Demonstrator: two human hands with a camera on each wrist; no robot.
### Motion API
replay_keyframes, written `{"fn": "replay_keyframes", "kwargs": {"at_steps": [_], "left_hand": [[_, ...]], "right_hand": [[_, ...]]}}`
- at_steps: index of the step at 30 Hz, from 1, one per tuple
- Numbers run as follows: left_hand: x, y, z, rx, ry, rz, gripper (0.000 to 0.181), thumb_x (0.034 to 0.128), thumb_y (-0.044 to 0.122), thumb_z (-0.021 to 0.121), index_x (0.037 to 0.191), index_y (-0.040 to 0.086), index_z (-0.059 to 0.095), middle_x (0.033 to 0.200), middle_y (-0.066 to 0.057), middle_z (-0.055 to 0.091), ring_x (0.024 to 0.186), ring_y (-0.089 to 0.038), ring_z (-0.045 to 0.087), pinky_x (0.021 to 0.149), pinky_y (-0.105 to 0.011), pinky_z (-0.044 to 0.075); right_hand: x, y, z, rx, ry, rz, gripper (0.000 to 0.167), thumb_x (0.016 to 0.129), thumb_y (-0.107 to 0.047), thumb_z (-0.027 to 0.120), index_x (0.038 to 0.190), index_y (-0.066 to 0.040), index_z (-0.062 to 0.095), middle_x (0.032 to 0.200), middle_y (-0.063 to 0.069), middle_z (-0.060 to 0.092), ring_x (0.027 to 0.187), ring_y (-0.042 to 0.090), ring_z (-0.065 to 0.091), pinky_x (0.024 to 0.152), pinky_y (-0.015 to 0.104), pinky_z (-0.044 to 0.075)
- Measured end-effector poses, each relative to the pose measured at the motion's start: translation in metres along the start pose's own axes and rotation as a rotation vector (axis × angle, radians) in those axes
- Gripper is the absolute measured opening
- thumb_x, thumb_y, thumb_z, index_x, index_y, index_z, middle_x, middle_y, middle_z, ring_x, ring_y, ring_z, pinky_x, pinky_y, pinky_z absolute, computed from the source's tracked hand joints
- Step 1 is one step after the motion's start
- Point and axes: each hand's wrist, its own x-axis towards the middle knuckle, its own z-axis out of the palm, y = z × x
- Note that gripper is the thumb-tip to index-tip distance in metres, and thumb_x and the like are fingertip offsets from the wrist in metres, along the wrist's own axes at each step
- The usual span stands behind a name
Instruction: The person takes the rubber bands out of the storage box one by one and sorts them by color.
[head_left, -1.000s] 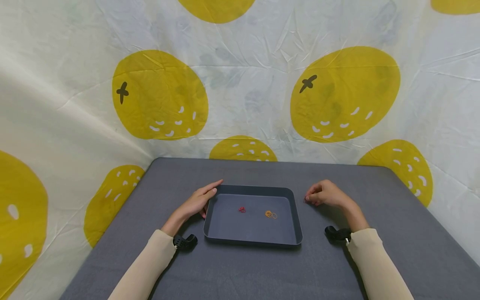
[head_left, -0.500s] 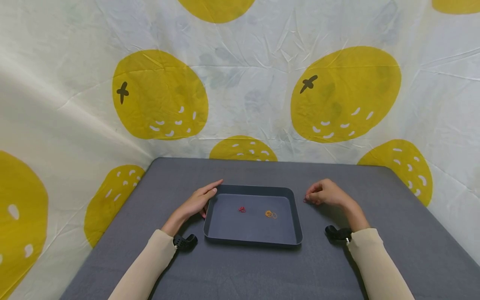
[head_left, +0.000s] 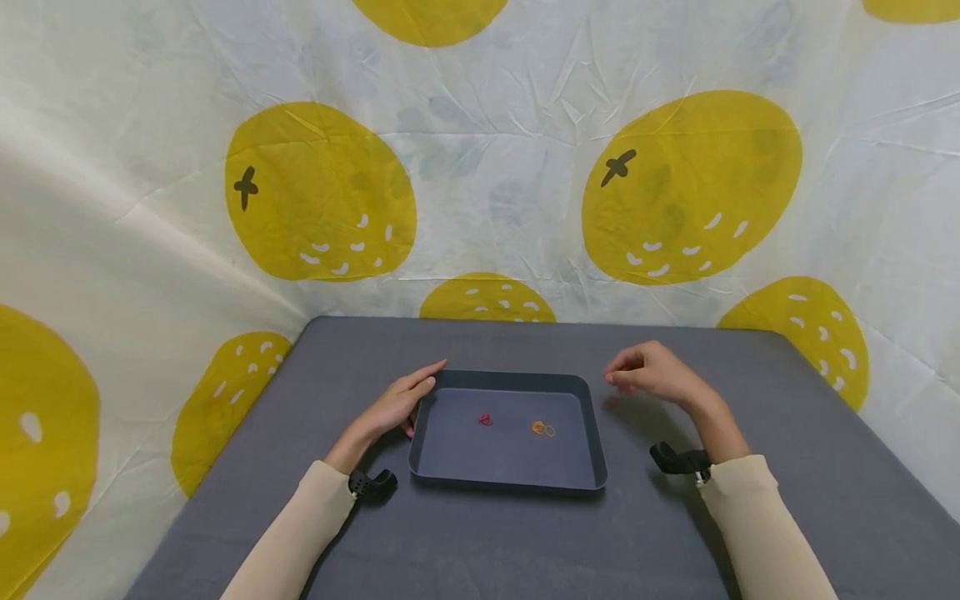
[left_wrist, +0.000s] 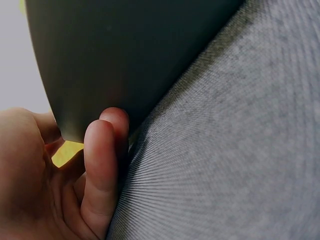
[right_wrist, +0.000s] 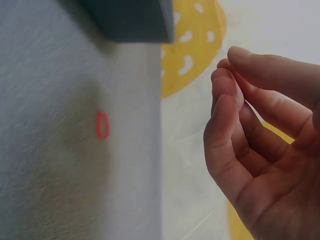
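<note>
My left hand (head_left: 393, 407) grips the left side of a dark grey tray (head_left: 506, 485), near its far corner. In the left wrist view, bent fingers (left_wrist: 100, 170) press on the outer wall of the tray (left_wrist: 115, 65). Inside the tray lie a small bunch of red rubber bands (head_left: 486, 420) and a small bunch of orange ones (head_left: 538, 428). My right hand (head_left: 656, 372) is raised beyond the tray's right side, its fingers loosely bent with nothing visible between them. Below it, a red rubber band (right_wrist: 102, 125) lies on the table, a faint red spot in the head view.
The grey cloth-covered table (head_left: 495, 550) extends on every side of the tray. Behind it and at the sides hangs a white curtain (head_left: 495, 167) printed with big yellow fruit. A black wrist camera (head_left: 678, 458) sits on each wrist.
My right hand, low by the red rubber band before, has lifted off the table, and the band now shows beneath it. The left hand and tray have stayed in place.
</note>
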Motion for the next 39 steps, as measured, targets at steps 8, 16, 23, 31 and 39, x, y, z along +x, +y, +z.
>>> {"fn": "replay_keyframes", "kwargs": {"at_steps": [8, 16, 23, 31, 39], "left_hand": [[0.0, 0.001, 0.0, -0.02, -0.008, -0.007, 0.049, 0.1128, 0.04, 0.04, 0.161, 0.036, 0.037, 0.067, -0.01, 0.055, 0.045, -0.018, 0.057, 0.044, -0.036, 0.055], [0.0, 0.001, 0.0, -0.02, 0.018, -0.009, 0.046, 0.1129, 0.037, 0.041, 0.158, 0.041, 0.04, 0.113, -0.021, 0.065, 0.046, -0.018, 0.057, 0.044, -0.037, 0.055], [0.001, -0.002, 0.0, -0.025, 0.009, -0.009, 0.047, 0.1132, 0.036, 0.04, 0.16, 0.037, 0.039, 0.071, -0.006, 0.057, 0.045, -0.017, 0.057, 0.044, -0.037, 0.055], [0.001, -0.002, -0.001, -0.033, -0.004, -0.004, 0.048, 0.113, 0.035, 0.041, 0.161, 0.034, 0.038, 0.071, -0.005, 0.053, 0.046, -0.017, 0.058, 0.045, -0.037, 0.056], [0.001, -0.002, 0.0, -0.03, 0.003, 0.007, 0.049, 0.1129, 0.037, 0.041, 0.161, 0.033, 0.038, 0.053, -0.003, 0.046, 0.044, -0.018, 0.056, 0.043, -0.035, 0.055]], "right_hand": [[-0.001, -0.024, -0.001, -0.025, 0.005, -0.025, 0.02, 0.099, -0.023, 0.072, 0.106, -0.006, 0.078, 0.079, 0.004, 0.068, 0.071, 0.017, 0.06, 0.064, 0.032, 0.05], [0.007, -0.044, 0.004, -0.052, 0.008, -0.075, 0.018, 0.099, -0.026, 0.071, 0.103, -0.01, 0.079, 0.077, 0.005, 0.067, 0.067, 0.016, 0.056, 0.059, 0.03, 0.043], [0.021, -0.066, 0.013, -0.043, -0.019, -0.135, 0.016, 0.1, -0.023, 0.071, 0.103, -0.009, 0.078, 0.078, 0.011, 0.067, 0.067, 0.015, 0.057, 0.061, 0.031, 0.048], [0.041, -0.085, 0.035, 0.008, -0.063, -0.186, 0.016, 0.098, -0.019, 0.072, 0.104, -0.007, 0.079, 0.086, 0.014, 0.071, 0.075, 0.027, 0.064, 0.07, 0.038, 0.056], [0.059, -0.097, 0.062, 0.034, -0.111, -0.217, 0.017, 0.097, -0.019, 0.073, 0.104, -0.005, 0.079, 0.094, 0.02, 0.075, 0.079, 0.032, 0.069, 0.077, 0.05, 0.062]]}}
